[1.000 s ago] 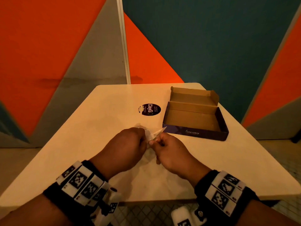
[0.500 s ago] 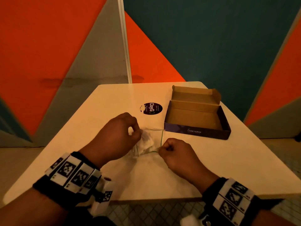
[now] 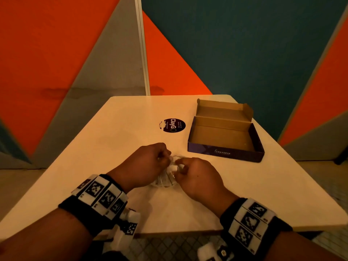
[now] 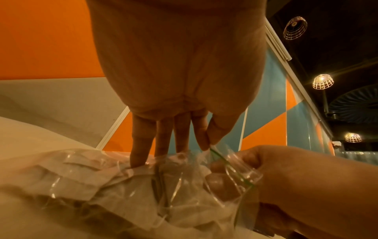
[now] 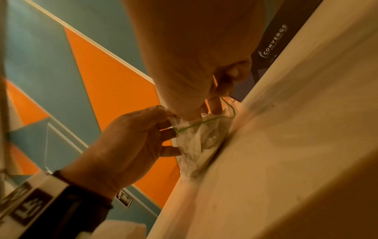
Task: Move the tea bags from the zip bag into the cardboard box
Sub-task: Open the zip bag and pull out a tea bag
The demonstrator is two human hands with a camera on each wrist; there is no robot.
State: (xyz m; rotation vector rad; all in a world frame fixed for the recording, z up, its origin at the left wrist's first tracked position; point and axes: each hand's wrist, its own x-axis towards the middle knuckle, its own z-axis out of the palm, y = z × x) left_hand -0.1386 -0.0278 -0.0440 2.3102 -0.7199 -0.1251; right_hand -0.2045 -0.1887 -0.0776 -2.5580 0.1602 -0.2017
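Observation:
A clear zip bag [image 3: 165, 178] with a green zip line lies crumpled on the table between my hands, with white tea bags [image 4: 81, 182] showing through the plastic. My left hand [image 3: 145, 164] pinches the bag's top edge [image 4: 212, 148] between thumb and forefinger. My right hand [image 3: 195, 176] grips the opposite lip of the mouth [image 4: 241, 176], fingers curled round the plastic. The bag's mouth [image 5: 204, 124] is parted between the two hands. The open cardboard box [image 3: 224, 136], brown inside and dark blue outside, sits empty to the right and beyond my hands.
A round black sticker [image 3: 172, 125] lies on the cream table [image 3: 113, 138] left of the box. Orange, grey and teal wall panels stand close behind the table. The table's near edge [image 3: 178, 232] runs just under my wrists.
Half a second ago my hands held the bag stretched wide apart. They have come back together over the bag, which now sits bunched up between them, nearer to me.

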